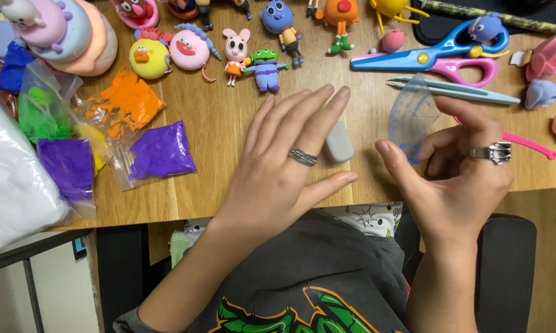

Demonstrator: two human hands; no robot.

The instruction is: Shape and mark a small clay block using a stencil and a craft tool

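Note:
My left hand (284, 160) lies flat, palm down, on the wooden table (216, 123), fingers spread, with a ring on one finger. A small grey lump of clay (339, 142) sits on the table right under its fingertips, touching them. My right hand (457, 166) hovers just to the right with curled fingers and pinches a clear, bluish plastic scraper (412, 116) that stands upright on the table. A large silver ring sits on that hand.
Bags of purple (162, 151), orange (125, 102) and green (40, 114) clay lie at the left beside a white bag (12, 179). Several small clay figures (236, 52) line the back. Blue-pink scissors (441, 58), tweezers (469, 92) and a pink tool (531, 147) lie at the right.

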